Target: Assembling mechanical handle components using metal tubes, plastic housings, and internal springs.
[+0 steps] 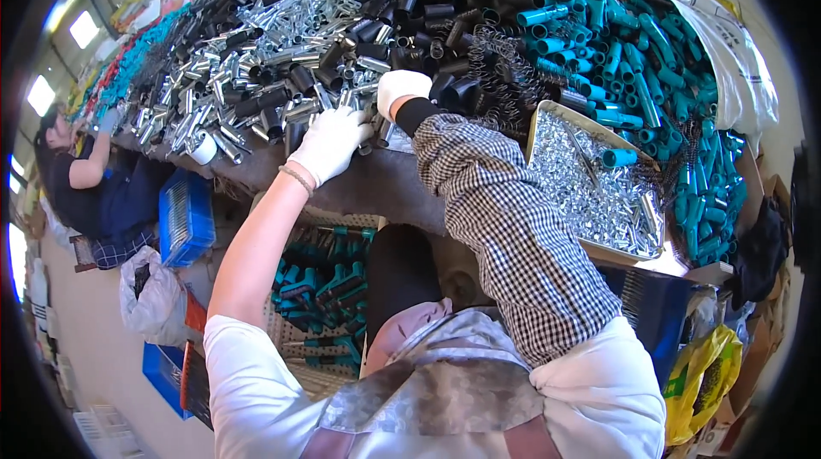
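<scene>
Both my hands wear white gloves and work at the near edge of a big heap of metal parts. My left hand point(329, 144) reaches into the silver metal tubes point(229, 136), its fingers apart and touching the pieces at the edge. To its right and a little farther in, my right hand point(403, 90) is closed like a fist beside the black tubes point(460, 87). What it holds, if anything, is hidden beneath the fingers. A checked sleeve point(513, 220) covers my right forearm. Dark coil springs point(500, 66) lie just right of that hand.
Teal tubular handles point(637, 74) pile up at the right. A tray of small silver pieces point(590, 181) stands near my right arm. Below the table edge is a crate of teal-handled parts point(321, 288). Blue bins point(186, 218) stand at left, where a co-worker point(81, 168) sits.
</scene>
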`<action>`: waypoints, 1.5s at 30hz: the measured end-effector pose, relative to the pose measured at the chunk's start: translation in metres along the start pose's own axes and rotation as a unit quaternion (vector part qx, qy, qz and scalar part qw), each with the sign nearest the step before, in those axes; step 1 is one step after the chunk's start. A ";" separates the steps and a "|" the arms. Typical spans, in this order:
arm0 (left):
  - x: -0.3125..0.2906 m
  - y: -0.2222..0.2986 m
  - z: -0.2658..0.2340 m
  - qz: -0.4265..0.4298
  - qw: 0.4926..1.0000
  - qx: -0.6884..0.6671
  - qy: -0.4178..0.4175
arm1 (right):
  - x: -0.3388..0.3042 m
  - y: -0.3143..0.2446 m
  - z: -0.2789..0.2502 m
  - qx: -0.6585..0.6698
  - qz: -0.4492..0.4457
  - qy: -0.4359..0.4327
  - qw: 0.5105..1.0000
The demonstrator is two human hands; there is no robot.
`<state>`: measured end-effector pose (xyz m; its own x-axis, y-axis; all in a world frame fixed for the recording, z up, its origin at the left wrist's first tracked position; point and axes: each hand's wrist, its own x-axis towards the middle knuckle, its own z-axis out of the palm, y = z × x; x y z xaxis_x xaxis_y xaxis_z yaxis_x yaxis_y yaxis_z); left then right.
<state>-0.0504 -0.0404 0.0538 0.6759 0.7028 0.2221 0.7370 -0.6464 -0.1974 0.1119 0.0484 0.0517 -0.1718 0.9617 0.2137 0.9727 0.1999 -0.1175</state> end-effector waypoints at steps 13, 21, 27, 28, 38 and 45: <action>-0.069 0.102 -0.021 -0.267 0.849 -0.419 0.180 | -0.104 0.062 -0.101 0.390 -0.103 0.179 0.897; -0.097 0.146 -0.026 -0.233 0.775 -0.577 0.113 | -0.211 0.068 -0.126 0.554 -0.146 -0.072 0.817; -0.124 0.182 -0.017 -0.198 0.570 -0.767 0.220 | -0.180 0.065 -0.105 0.575 -0.245 -0.254 0.738; -0.130 0.184 -0.012 -0.195 0.613 -0.736 0.212 | -0.166 0.067 -0.091 0.541 -0.187 -0.167 0.803; -0.143 0.203 -0.043 -0.214 0.785 -0.553 0.178 | -0.139 0.037 -0.034 0.003 -0.043 0.023 0.999; -0.134 0.211 -0.043 -0.347 0.656 -0.618 0.261 | -0.266 0.089 -0.091 0.361 -0.088 0.002 0.928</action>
<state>0.0139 -0.2836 0.0235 -0.1517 0.9658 0.2102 0.0817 -0.1997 0.9765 0.2582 -0.2065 0.0723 -0.3167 0.9017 0.2943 0.5714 0.4291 -0.6995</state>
